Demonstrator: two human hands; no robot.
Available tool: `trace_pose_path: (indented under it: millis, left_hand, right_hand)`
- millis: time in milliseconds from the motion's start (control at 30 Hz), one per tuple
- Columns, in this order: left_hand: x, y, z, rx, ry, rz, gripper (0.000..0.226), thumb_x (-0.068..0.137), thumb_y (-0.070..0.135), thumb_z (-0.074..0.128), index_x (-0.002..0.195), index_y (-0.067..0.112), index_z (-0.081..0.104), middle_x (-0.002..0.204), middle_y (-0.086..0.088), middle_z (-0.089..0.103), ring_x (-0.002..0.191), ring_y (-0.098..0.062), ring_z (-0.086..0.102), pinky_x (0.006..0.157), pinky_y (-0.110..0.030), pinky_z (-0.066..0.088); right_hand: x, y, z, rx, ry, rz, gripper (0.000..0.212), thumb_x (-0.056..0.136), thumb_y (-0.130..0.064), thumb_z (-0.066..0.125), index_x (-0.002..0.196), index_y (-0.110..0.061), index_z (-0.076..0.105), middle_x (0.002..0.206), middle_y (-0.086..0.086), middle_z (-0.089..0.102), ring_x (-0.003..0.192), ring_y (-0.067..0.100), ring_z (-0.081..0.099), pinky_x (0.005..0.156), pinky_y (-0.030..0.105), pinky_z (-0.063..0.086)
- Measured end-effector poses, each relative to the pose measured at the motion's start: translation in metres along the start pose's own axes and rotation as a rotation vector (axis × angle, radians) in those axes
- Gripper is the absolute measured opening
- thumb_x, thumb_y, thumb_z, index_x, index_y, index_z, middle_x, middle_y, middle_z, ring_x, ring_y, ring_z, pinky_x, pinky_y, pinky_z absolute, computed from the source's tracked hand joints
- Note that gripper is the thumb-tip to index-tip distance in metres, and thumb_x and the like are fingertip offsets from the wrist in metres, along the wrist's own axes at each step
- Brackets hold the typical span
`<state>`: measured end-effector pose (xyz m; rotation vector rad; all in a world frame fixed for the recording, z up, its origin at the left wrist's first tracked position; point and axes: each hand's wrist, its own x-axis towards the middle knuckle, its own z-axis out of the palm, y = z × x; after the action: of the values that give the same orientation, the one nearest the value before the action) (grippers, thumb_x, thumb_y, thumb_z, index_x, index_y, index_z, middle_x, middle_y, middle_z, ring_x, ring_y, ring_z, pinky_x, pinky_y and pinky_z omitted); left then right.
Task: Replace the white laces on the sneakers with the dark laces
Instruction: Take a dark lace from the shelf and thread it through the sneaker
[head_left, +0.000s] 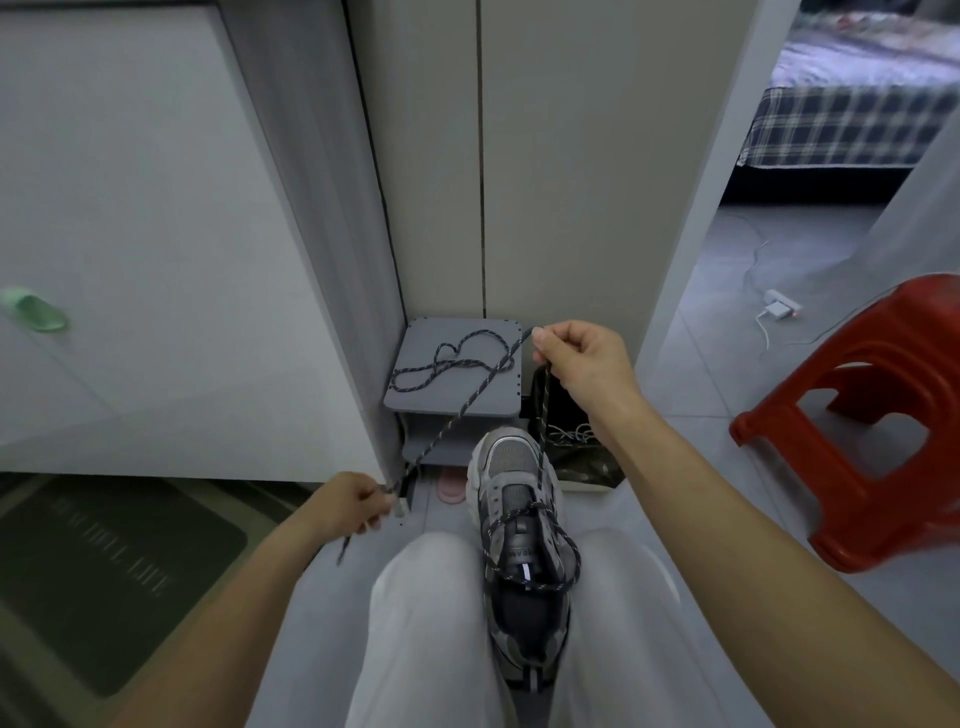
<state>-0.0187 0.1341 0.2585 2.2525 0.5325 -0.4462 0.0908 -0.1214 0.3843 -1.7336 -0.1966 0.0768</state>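
Pinching the dark lace (457, 416) between thumb and curled forefinger, the right hand (582, 364) is raised ahead of the body, forearm stretched forward, wrist bent down. One strand drops from under this hand to the toe end of the grey sneaker (519, 519). The other runs taut and diagonally down to the left hand (348, 506).

The left hand is low, beside the left knee, fingers curled round the lace near its end. A short tail hangs out below the fist.

The sneaker sits wedged between the pale trouser legs (426, 623), toe pointing away, heel toward the body. The lace crosses its eyelets loosely, with a slack loop lying over the tongue and collar.

Surroundings: a small grey shelf unit (498, 332) stands straight ahead against the wall. A second dark lace (441, 364) lies coiled on its top, and the taut strand passes over it; whether they touch cannot be told. A pink item (451, 486) shows on the floor under the shelf, too blurred to name. Just right of the shelf is a dark bag (587, 462) with pale cords (569, 432) on it. A red plastic stool (872, 415) stands to the right. Left are a white cabinet door (156, 208) with a green handle (36, 310) and a dark floor mat (114, 571). Through the doorway are a power strip (779, 304) on the tiles and a bed (852, 119) with a plaid cover.
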Motion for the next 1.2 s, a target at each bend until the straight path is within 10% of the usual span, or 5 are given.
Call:
trace_pose_path:
  millis: [200,467,633,900,1200]
  left_hand:
    - [-0.016,0.020,0.000,0.037,-0.078,-0.091,0.031,0.093,0.032,0.055,0.085,0.004,0.067,0.063,-0.002,0.065,0.045,-0.010,0.045,0.045,-0.020,0.036]
    - [-0.054,0.087,0.023,-0.912,-0.141,0.037,0.014,0.090,0.007,0.058,0.102,0.001,0.060,0.091,-0.011,0.073,0.068,-0.010,0.070,0.049,-0.017,0.053]
    - [-0.046,0.091,0.047,-0.843,0.134,0.041,0.005,0.087,0.008,0.064,0.091,0.006,0.067,0.080,-0.005,0.072,0.063,-0.004,0.068,0.050,-0.019,0.050]
    - [-0.029,0.096,0.068,-0.715,0.207,0.105,0.013,0.084,-0.004,0.063,0.080,0.009,0.061,0.072,-0.009,0.063,0.056,-0.005,0.063,0.051,-0.017,0.051]
    - [-0.020,0.090,0.056,-0.248,0.376,0.227,0.016,0.079,0.015,0.069,0.070,0.025,0.060,0.067,0.008,0.063,0.063,-0.013,0.058,0.069,-0.033,0.053]
  right_hand:
    - [0.002,-0.012,0.008,-0.007,-0.080,-0.085,0.006,0.089,-0.016,0.062,0.083,-0.016,0.064,0.067,-0.006,0.063,0.047,-0.006,0.050,0.054,0.008,0.041]
    - [-0.015,0.015,0.022,-0.427,-0.316,-0.053,0.025,0.088,-0.027,0.063,0.112,-0.019,0.065,0.102,-0.004,0.068,0.087,0.007,0.063,0.086,0.026,0.050]
    - [-0.046,0.070,0.014,-0.702,-0.249,-0.073,0.024,0.083,-0.032,0.067,0.064,-0.025,0.055,0.097,-0.005,0.050,0.086,0.008,0.051,0.075,0.022,0.040]
    - [-0.048,0.098,0.016,-0.640,-0.299,-0.213,0.018,0.083,-0.017,0.066,0.100,-0.017,0.073,0.128,0.000,0.050,0.118,0.015,0.046,0.101,0.023,0.034]
    - [-0.059,0.091,0.013,-0.916,-0.359,-0.241,0.008,0.079,-0.034,0.066,0.079,-0.027,0.070,0.145,-0.012,0.030,0.131,0.016,0.020,0.095,0.033,0.025]
